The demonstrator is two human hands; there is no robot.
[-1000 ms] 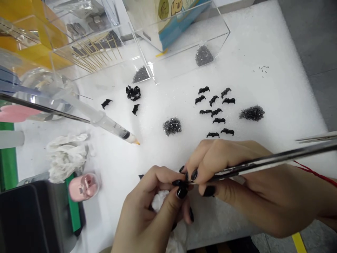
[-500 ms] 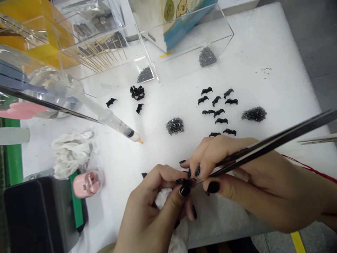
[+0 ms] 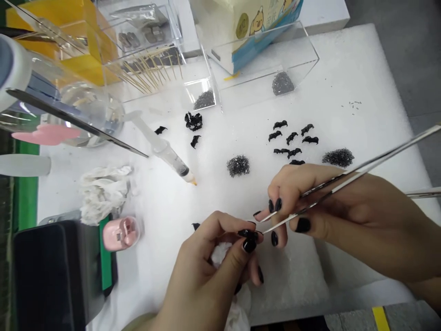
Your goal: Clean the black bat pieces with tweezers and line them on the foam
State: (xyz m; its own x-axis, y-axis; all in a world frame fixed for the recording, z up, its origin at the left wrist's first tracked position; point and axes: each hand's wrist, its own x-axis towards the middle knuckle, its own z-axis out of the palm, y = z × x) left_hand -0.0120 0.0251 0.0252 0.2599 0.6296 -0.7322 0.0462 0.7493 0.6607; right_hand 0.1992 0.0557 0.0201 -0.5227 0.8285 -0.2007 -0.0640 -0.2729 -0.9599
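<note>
My left hand pinches a small black bat-shaped piece between thumb and forefinger, and a crumpled white tissue is tucked in its palm. My right hand grips a pair of metal tweezers. Their tips are apart, one tip close against the black piece; whether it touches, I cannot tell. Beyond my right hand lie several black bat-shaped pieces and a pile of dark beads. Another bead pile sits ahead of my left hand.
A syringe with an orange tip lies left of centre, near a second pair of tweezers. Clear acrylic boxes stand at the back. On the left are a crumpled tissue, a pink case and a dark phone-like slab.
The tweezers in my right hand have spread apart, and that hand has drawn slightly back from the black piece. My left hand keeps its pinch. The whole view has shifted a little.
</note>
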